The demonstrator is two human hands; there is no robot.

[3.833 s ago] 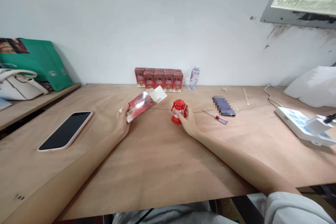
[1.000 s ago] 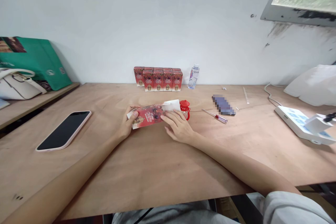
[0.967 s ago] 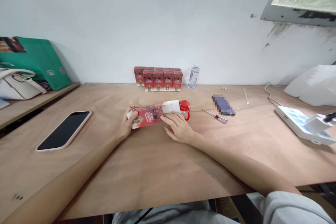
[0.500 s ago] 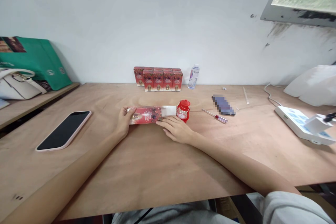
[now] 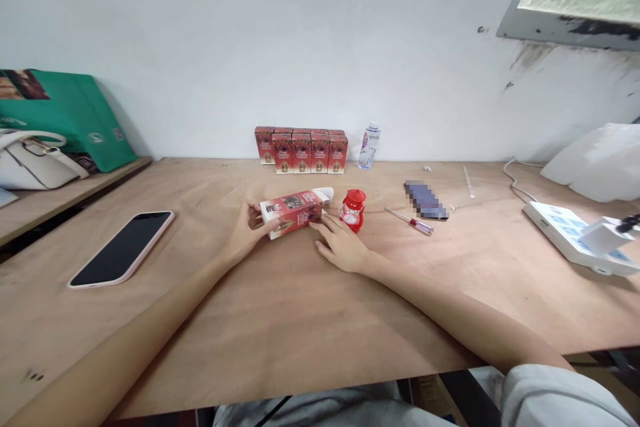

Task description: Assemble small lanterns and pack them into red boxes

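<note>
A red printed cardboard box (image 5: 295,208) lies on its side at mid-table, squared out. Its white end flap (image 5: 325,193) stands out at the right end. My left hand (image 5: 249,229) is closed around the left end, thumb on the front face. My right hand (image 5: 345,245) rests at the box's right end, fingers stretched out and fingertips at its lower edge; whether they press on a flap is hard to make out. Just behind the right hand stands a small red lantern (image 5: 355,203) with a clear middle and a wire handle.
Several matching red boxes (image 5: 301,153) stand against the wall beside a clear bottle (image 5: 369,147). On the right lie a screwdriver (image 5: 415,222), a dark blurred-out phone-like object (image 5: 425,199) and a power strip (image 5: 570,233). A phone (image 5: 123,249) lies on the left.
The box was flat and is now opened out into a box shape, tilted up to the right. My left hand has shifted right with it; my right hand moved slightly right.
</note>
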